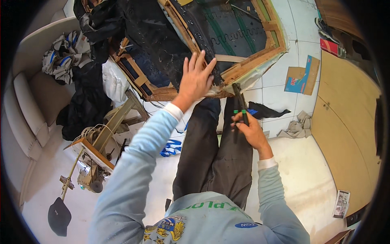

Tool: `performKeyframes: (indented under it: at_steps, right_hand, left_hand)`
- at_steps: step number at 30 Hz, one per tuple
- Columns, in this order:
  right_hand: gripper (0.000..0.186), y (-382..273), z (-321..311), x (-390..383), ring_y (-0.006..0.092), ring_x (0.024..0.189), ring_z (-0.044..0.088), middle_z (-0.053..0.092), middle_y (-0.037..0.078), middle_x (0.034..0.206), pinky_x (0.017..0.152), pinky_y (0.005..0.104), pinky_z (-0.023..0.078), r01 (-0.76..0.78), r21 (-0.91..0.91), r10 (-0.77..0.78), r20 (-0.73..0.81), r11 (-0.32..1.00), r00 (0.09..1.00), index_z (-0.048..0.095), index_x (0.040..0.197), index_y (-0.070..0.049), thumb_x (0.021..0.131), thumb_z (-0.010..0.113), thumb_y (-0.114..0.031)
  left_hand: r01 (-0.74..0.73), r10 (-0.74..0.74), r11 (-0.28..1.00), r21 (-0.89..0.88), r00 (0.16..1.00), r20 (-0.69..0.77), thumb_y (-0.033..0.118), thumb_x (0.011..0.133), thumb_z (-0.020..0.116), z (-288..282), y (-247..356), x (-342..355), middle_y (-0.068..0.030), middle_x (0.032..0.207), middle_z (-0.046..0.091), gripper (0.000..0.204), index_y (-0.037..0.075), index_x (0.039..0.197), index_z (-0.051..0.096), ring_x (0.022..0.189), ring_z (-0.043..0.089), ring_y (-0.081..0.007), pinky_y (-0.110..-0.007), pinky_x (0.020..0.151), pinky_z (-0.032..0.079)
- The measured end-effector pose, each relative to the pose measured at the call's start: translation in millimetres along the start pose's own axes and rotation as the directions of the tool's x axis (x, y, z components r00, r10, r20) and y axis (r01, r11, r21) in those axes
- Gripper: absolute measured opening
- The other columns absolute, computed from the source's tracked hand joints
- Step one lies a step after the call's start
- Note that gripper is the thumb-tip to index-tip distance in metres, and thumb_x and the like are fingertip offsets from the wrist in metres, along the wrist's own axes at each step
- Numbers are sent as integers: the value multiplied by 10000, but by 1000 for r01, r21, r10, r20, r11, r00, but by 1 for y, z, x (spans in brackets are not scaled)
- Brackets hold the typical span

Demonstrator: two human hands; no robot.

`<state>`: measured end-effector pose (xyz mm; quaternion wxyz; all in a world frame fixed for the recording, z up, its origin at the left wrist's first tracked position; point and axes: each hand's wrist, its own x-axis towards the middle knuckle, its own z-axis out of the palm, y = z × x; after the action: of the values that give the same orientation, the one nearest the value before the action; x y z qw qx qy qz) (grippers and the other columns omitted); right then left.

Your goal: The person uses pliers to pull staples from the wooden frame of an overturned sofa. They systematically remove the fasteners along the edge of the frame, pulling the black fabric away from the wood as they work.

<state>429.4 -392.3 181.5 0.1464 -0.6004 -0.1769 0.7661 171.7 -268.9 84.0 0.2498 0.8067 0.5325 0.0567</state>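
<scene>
An upturned wooden furniture frame [276, 44] with zigzag springs and green webbing fills the top of the head view. Black fabric [150, 36] lies over its left part, and a dark strip [215, 71] studded with metal fasteners runs along the middle rail. My left hand [196, 75] rests on that strip with its fingers apart. My right hand [252, 132] grips dark pliers [239, 95] with green on the handles. Their jaws are at the frame's lower right corner, above my trousered legs.
A machine on a stand [99, 154] stands at left before a pale upholstered seat [28, 110] and piles of fabric [81, 101]. A beige cabinet [345, 134] is at right, with cardboard [308, 77] and a grey cloth [294, 130] on the tiled floor [276, 93] beside it.
</scene>
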Motion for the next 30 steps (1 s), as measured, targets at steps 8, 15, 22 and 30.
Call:
performKeyframes:
  at_steps: [8, 15, 22, 30]
  right_hand:
    - [318, -15, 32, 39, 283, 1027, 736, 656, 159, 1247, 885, 460, 655, -115, 426, 82, 95, 897, 992, 605, 1306, 21, 1019, 568, -110]
    - [335, -24, 20, 44, 361, 1075, 735, 665, 199, 1284, 947, 502, 639, -202, 537, 93, 222, 819, 971, 606, 1320, 16, 1009, 537, -89]
    - [345, -37, 12, 85, 425, 1155, 716, 696, 253, 1291, 1045, 565, 589, -361, 711, 6, 448, 603, 894, 625, 1339, 13, 1067, 519, -171]
    - [396, -45, 2, 95, 489, 1222, 681, 653, 332, 1358, 1105, 614, 557, -473, 837, -79, 510, 274, 856, 647, 1353, 68, 1082, 462, -154]
  left_hand:
    - [-287, 216, 923, 255, 937, 273, 246, 999, 700, 2, -26, 13, -103, 1739, 335, 592, 315, 1571, 562, 1596, 310, -380, -659, 1300, 170]
    - [-312, 273, 943, 114, 925, 265, 281, 969, 734, -1, -39, 34, -69, 1740, 351, 411, 303, 1379, 727, 1626, 258, -371, -660, 1299, 157]
    - [-287, 267, 957, 45, 931, 248, 274, 979, 715, 2, -44, 51, -77, 1740, 363, 291, 291, 1265, 762, 1648, 213, -399, -676, 1314, 129]
    - [-292, 291, 956, -28, 930, 226, 272, 970, 723, 6, -53, 49, -87, 1727, 387, 306, 270, 1273, 762, 1648, 201, -414, -638, 1329, 174]
